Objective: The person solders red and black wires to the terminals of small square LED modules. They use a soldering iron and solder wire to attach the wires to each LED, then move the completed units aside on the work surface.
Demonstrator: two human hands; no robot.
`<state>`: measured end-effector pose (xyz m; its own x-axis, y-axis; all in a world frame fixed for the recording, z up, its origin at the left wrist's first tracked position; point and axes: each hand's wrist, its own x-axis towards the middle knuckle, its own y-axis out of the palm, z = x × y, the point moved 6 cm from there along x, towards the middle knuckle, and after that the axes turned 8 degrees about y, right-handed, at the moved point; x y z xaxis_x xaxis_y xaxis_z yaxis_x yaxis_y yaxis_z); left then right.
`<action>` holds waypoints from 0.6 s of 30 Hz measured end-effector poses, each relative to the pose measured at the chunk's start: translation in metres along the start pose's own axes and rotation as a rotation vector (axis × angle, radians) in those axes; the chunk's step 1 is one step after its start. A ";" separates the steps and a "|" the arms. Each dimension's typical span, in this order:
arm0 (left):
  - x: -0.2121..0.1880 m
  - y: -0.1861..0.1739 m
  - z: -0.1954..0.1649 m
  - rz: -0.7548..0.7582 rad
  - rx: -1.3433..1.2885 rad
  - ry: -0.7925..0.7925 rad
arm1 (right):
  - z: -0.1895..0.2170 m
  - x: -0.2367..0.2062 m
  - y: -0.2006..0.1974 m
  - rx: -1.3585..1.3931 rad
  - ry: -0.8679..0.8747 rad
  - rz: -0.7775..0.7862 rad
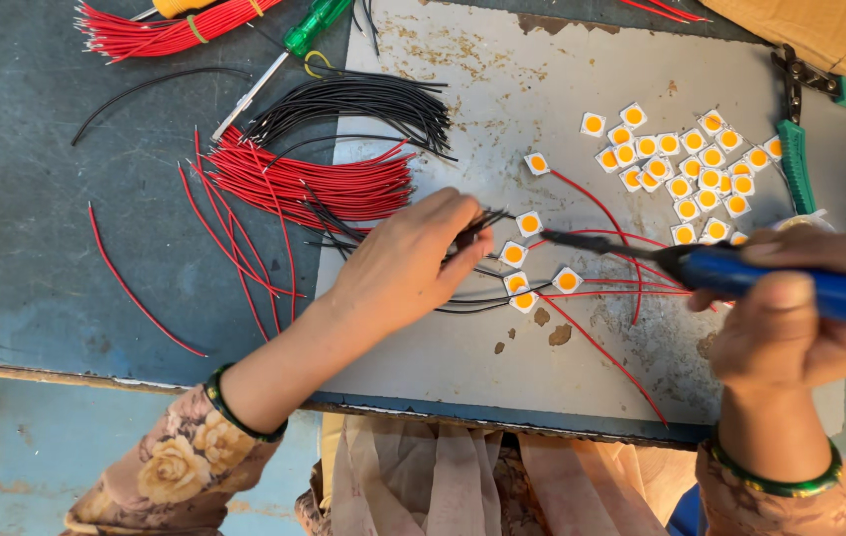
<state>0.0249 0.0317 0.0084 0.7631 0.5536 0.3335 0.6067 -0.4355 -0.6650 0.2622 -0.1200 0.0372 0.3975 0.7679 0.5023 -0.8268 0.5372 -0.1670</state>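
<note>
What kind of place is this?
Probably a small electronics assembly bench: a blue soldering iron in the right hand, cut red wires, and many small square LED chips.

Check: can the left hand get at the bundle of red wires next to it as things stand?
Probably yes. The left hand lies just right of the bundle of red wires, nothing between them, but its fingers already pinch thin black wires, so it isn't free.
</note>
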 end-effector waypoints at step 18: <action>-0.010 0.019 -0.008 0.101 0.321 0.069 | 0.007 0.004 0.028 -0.040 -0.122 0.271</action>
<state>0.0300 0.0123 -0.0021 0.8357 0.4652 0.2919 0.4341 -0.2338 -0.8700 0.2380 -0.1043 0.0406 0.1120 0.8387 0.5329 -0.8790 0.3338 -0.3405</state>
